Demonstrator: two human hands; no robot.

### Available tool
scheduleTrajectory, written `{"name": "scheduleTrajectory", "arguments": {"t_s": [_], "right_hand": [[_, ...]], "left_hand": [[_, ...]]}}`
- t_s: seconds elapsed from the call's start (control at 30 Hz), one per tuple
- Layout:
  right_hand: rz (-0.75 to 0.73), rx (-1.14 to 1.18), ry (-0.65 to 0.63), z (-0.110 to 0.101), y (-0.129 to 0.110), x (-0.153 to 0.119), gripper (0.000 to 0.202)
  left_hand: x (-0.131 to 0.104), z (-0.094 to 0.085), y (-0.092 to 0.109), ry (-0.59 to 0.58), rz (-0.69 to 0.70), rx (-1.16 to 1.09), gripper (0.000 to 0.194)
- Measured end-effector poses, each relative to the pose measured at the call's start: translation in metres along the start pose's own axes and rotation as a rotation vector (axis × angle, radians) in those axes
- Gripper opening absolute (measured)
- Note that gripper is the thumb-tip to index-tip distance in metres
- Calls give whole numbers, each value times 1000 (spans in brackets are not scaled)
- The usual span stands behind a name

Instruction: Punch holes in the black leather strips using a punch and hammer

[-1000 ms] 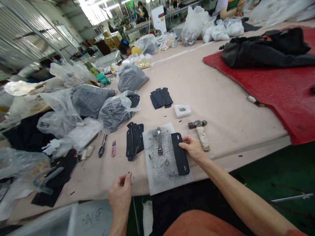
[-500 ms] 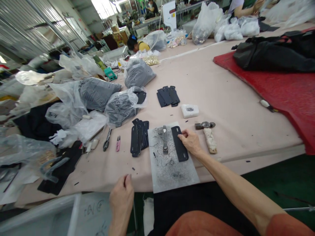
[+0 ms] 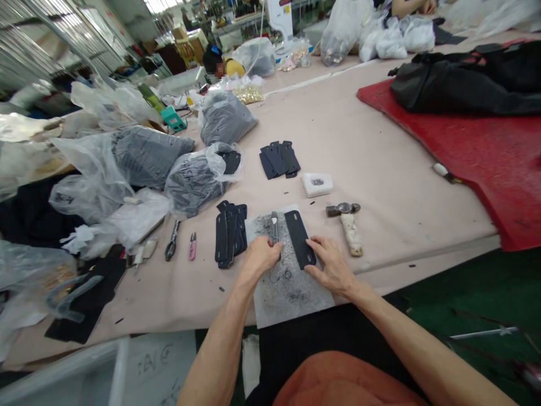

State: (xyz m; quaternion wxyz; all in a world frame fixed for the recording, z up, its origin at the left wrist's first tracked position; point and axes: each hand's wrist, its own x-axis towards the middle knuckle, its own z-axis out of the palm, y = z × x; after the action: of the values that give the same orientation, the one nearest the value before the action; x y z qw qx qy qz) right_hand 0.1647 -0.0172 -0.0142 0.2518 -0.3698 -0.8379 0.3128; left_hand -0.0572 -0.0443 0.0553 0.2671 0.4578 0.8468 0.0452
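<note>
My left hand (image 3: 262,254) has its fingers closed on the near end of a steel punch (image 3: 274,223), whose far end sticks out beyond them. Under it is a worn white board (image 3: 291,296) with dark marks and scraps. My right hand (image 3: 332,262) grips the right edge of a dark slotted strip (image 3: 298,237) between thumb and fingers; the strip lies on the board with a slot near each end. Left of the board sits a pile of similar dark strips (image 3: 230,234). A hammer (image 3: 350,225) with a wrapped handle lies to the right.
Behind the board are a white block (image 3: 316,184) and more dark strips (image 3: 279,159). Pink snips (image 3: 193,246) and pliers (image 3: 171,242) lie to the left. Filled plastic bags (image 3: 196,180) stand behind them. A red mat (image 3: 456,141) carries a black bag (image 3: 460,84).
My left hand has come up from the table's front edge and taken hold of the punch. My right hand has slid toward the near end of the dark strip.
</note>
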Motion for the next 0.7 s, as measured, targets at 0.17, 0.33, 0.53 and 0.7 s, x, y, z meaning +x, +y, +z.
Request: {"name": "scheduleTrajectory", "arguments": {"t_s": [0.17, 0.33, 0.53, 0.7], "right_hand": [[67, -94, 13, 5, -5, 6, 58], [100, -87, -5, 5, -2, 18, 59], [90, -88, -2, 7, 1, 14, 59], [74, -97, -1, 8, 2, 14, 59]], "left_hand": [[6, 1, -5, -46, -18, -232, 23], [-1, 8, -15, -168, -51, -940, 29], [-7, 32, -4, -18, 196, -1342, 38], [-8, 48, 6, 15, 193, -1401, 30]]}}
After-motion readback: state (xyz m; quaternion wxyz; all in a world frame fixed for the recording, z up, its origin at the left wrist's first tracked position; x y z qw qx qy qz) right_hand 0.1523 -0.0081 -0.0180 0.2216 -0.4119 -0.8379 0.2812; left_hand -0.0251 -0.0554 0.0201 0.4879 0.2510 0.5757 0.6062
